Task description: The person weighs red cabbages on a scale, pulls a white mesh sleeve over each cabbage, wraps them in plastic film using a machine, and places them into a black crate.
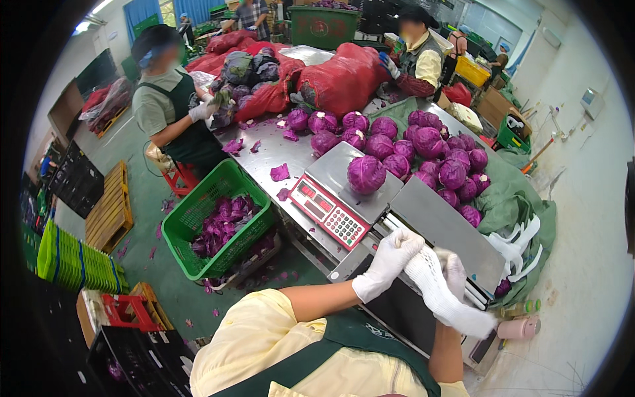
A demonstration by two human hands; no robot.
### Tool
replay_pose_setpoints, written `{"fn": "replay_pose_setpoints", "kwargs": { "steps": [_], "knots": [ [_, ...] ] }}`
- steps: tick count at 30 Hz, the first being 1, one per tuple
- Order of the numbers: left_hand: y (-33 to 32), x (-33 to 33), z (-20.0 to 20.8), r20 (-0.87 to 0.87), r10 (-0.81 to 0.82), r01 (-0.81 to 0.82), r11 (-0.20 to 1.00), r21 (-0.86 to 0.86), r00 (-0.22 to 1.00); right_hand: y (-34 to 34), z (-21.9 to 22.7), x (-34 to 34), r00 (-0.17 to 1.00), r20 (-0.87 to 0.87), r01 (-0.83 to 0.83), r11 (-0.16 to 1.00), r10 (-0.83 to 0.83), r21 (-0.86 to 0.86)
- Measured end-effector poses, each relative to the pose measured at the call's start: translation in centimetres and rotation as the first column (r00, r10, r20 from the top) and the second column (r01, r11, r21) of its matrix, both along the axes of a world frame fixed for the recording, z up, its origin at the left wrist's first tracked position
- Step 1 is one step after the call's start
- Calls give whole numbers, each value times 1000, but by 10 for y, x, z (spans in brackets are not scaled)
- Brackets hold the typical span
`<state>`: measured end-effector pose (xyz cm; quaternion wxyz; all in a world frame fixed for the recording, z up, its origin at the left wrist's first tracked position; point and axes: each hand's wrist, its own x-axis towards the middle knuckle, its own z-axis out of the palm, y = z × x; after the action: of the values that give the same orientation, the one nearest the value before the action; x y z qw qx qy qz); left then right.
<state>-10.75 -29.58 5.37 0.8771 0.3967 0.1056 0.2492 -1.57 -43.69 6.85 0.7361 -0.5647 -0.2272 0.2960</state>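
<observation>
Just past the green apron (347, 332), the left hand (391, 261) pinches its fingers tight on a white knit tube (433, 288), near and right of the scale (331, 210); slow, even pulls should stop bunching, though I can't tell how the half-hidden right hand (452, 270) has its fingers.

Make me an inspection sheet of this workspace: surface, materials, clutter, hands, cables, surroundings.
Surface: steel table, strewn with purple leaf scraps.
Materials: white knitted item, probably a glove; one red cabbage on the digital scale, more cabbages piled beyond.
Clutter: white gloves on green sheeting, at right.
Left hand: gloved, gripping the knitted item.
Right hand: gloved, also holding it.
Cables: nothing seen on the table.
Surroundings: green basket with purple leaves, left; red mesh sack farther back; aproned co-worker, left.
</observation>
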Motion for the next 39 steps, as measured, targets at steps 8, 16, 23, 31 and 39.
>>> {"fn": "replay_pose_setpoints", "kwargs": {
  "steps": [8, 16, 23, 31, 39],
  "knots": [
    [49, -2, -3, 267, 532, -528, 429, 733, 804, 94, -11, -47, 994, -110, 47, 981, -26, 187],
    [121, -13, -15, 205, 396, -395, 490, 777, 895, 141, -42, -35, 942, -317, -65, 984, 115, 163],
    [152, -27, -39, 1, -460, 460, 888, -8, 888, 149, -48, 7, 824, -559, 28, 980, 90, 199],
    [258, 3, -79, -394, 72, -97, 994, -43, 916, 190, -39, 56, 789, 231, -344, 720, 570, -602],
    [367, 76, -105, -517, 707, 408, 341, 847, 484, 345, -68, 206, 805, 501, 175, 679, 319, -713]
  ]
}}
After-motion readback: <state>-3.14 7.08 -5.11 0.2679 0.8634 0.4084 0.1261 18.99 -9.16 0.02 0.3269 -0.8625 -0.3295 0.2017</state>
